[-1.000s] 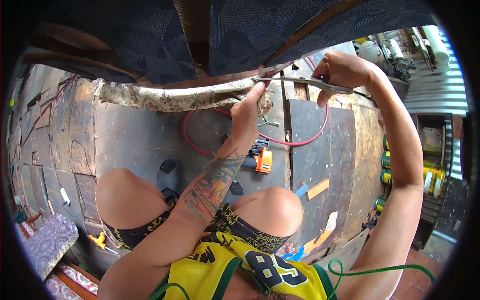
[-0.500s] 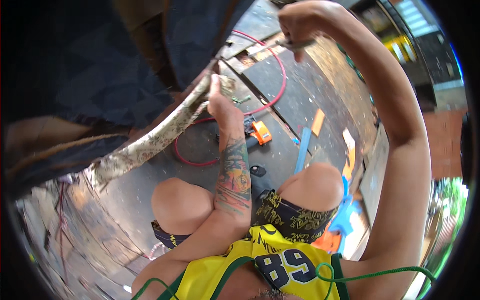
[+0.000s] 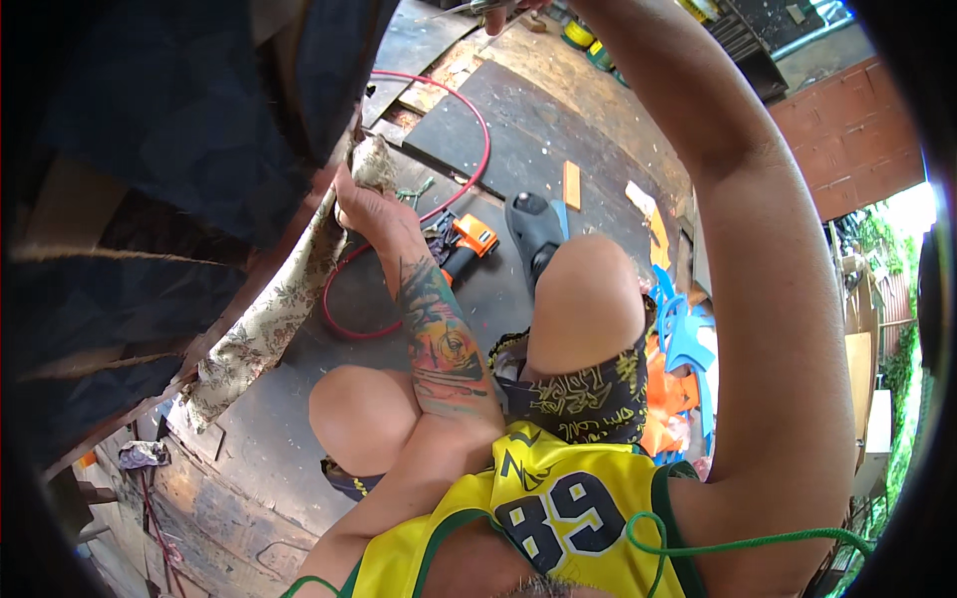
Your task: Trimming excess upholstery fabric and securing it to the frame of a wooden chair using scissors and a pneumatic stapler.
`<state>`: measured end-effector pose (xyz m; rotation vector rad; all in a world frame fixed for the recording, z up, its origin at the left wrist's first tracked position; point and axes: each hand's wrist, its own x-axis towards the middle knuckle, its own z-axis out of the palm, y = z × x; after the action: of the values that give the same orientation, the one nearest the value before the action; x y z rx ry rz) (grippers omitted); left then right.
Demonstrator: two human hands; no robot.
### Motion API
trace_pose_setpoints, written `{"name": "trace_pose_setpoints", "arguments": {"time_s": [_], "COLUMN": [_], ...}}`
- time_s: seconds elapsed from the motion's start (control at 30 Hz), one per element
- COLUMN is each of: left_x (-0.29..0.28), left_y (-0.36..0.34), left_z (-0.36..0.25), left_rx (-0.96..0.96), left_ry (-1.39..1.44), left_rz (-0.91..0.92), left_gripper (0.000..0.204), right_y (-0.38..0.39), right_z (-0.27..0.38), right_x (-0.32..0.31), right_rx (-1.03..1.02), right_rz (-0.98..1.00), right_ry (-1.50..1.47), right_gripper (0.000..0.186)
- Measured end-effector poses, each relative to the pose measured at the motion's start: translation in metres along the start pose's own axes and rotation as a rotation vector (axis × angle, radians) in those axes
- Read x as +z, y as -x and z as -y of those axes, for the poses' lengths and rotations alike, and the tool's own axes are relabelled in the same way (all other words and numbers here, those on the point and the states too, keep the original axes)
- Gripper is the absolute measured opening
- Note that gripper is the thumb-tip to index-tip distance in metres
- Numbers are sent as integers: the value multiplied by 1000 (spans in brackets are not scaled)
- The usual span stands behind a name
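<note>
My left hand is closed on a pale floral fabric strip that runs along the wooden edge of a large, dark-covered piece of furniture. The fabric bunches up just beyond my fingers. My right hand is raised at the top edge of the view, partly cut off. A slim metal tool, which looks like scissors, sticks out leftward from its fingers. Beside my left forearm, an orange and black staple gun lies on the floor.
A red air hose loops over the dark floor boards. My knees are bent; a dark shoe shows past the right one. An orange strip and blue scraps lie to the right. Yellow-labelled containers stand farther off.
The view has shifted, and the furniture edge now stands steeper. My right arm has moved up and left, carrying the tool to the top edge. My left hand still grips the fabric.
</note>
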<state>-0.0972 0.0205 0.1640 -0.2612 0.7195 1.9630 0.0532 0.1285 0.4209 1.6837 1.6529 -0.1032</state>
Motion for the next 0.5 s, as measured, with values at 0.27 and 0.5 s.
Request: {"name": "trace_pose_setpoints", "arguments": {"time_s": [0.27, 0.5], "left_x": [-31, 19], "left_y": [-11, -34], "left_z": [25, 66], "left_rx": [49, 168], "left_ry": [-581, -404], "left_rz": [-42, -505], "left_gripper": [66, 52], "right_y": [-26, -122], "right_z": [7, -13], "right_x": [-43, -50], "right_rx": [-2, -222], "right_rz": [-109, -300], "right_ry": [-122, -251], "right_gripper": [67, 59]}}
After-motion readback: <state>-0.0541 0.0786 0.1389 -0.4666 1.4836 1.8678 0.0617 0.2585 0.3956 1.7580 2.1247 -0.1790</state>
